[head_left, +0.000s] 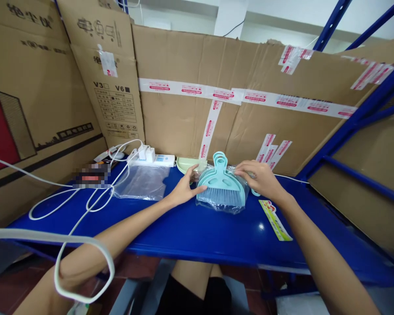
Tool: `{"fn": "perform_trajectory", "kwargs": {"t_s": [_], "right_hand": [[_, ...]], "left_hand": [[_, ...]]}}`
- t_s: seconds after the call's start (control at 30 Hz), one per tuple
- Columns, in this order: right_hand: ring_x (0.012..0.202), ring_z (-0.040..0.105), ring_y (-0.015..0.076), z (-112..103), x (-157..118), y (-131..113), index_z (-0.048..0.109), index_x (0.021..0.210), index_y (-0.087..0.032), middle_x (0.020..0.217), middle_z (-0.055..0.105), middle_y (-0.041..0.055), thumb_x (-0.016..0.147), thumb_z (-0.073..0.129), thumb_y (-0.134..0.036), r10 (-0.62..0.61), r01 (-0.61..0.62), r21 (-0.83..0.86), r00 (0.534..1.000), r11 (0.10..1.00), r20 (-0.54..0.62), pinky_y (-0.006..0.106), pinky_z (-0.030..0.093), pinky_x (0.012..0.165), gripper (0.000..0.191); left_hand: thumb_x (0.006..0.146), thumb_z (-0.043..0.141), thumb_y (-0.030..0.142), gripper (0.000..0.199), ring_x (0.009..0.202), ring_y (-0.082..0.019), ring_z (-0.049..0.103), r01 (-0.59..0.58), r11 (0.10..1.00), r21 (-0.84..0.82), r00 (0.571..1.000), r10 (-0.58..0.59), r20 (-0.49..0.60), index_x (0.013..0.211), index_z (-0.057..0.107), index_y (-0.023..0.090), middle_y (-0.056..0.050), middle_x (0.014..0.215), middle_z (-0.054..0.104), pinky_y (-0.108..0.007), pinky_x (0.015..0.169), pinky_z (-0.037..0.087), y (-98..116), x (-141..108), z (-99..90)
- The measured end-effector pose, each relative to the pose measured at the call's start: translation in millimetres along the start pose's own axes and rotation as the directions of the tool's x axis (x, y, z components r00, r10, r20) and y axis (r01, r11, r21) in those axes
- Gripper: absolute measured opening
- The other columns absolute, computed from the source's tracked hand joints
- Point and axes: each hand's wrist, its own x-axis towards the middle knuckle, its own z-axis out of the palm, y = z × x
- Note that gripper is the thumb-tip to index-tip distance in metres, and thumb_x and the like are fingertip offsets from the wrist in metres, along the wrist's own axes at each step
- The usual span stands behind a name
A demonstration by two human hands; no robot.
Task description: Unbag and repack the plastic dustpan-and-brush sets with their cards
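A light-blue hand brush (pixel 220 194) with grey-blue bristles lies against a matching dustpan, its looped handle pointing away from me. Around them is a clear plastic bag (pixel 234 209), with the handle sticking out of the top. My left hand (pixel 183 189) holds the bag's left side, thumb over the front near the bristles. At the upper right edge, my right hand (pixel 261 177) pinches the plastic between thumb and fingers. A yellow-green printed card (pixel 275 221) lies below my right hand. Behind my left fingers sits a pale green dustpan (pixel 185 164), partly hidden.
A flat clear plastic bag (pixel 142 181) lies on the blue table (pixel 184 232) to the left. Behind it is a white power strip (pixel 164 160) with plugs. White cables (pixel 85 238) loop across the left side. Cardboard walls (pixel 180 57) and a blue metal frame (pixel 341 127) enclose the table.
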Motion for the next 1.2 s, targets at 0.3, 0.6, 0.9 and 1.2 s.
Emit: {"fn": "perform_trajectory", "kwargs": {"t_s": [0.3, 0.6, 0.9, 1.2], "right_hand": [[0.093, 0.070, 0.0238, -24.5, 26.6, -20.0, 0.075, 0.088, -0.024, 0.095, 0.078, 0.0040, 0.104, 0.057, -0.033, -0.124, 0.157, -0.242, 0.981, 0.957, 0.148, 0.039, 0.044, 0.086, 0.026], [0.088, 0.071, 0.0229, -36.1, 42.1, -27.5, 0.075, 0.089, -0.022, 0.094, 0.079, 0.0054, 0.106, 0.054, -0.033, -0.159, 0.153, -0.260, 0.987, 0.953, -0.002, 0.035, 0.047, 0.078, 0.029], [0.081, 0.071, 0.0207, -62.2, 28.7, -25.7, 0.077, 0.080, -0.026, 0.086, 0.078, 0.0031, 0.098, 0.071, -0.040, -0.150, 0.155, -0.038, 0.821, 0.987, -0.550, 0.035, 0.055, 0.075, 0.024], [0.058, 0.052, 0.0124, -81.0, 25.8, 6.7, 0.072, 0.069, -0.019, 0.062, 0.062, -0.0009, 0.087, 0.080, -0.022, 0.046, 0.183, 0.139, 0.437, 0.973, -0.898, 0.029, 0.046, 0.059, 0.020]], "left_hand": [[0.087, 0.080, 0.043, 0.073, 0.110, -0.023, 0.070, -0.050, 0.997, -0.054, 0.997, 0.046, -0.067, 0.146, 0.041, 0.024, -0.010, 0.119, 0.068, -0.047, 0.104, 0.055, 12.9, 2.8, -5.2], [0.087, 0.080, 0.048, 0.079, 0.130, -0.028, 0.065, -0.126, 0.990, -0.063, 0.985, 0.117, -0.123, 0.148, 0.036, 0.024, -0.017, 0.138, 0.063, -0.052, 0.115, 0.050, 23.1, 6.0, -15.4], [0.079, 0.089, 0.038, 0.102, 0.124, -0.031, 0.069, 0.081, 0.994, -0.079, 0.986, -0.068, 0.154, 0.162, 0.031, 0.023, -0.016, 0.132, 0.071, -0.053, 0.108, 0.053, 13.5, -1.6, -2.0], [0.086, 0.079, 0.050, 0.043, 0.100, -0.029, 0.074, 0.383, 0.921, 0.066, 0.871, -0.384, 0.305, 0.112, 0.072, 0.017, -0.008, 0.109, 0.078, -0.038, 0.084, 0.058, 32.5, -10.4, 7.1]]}}
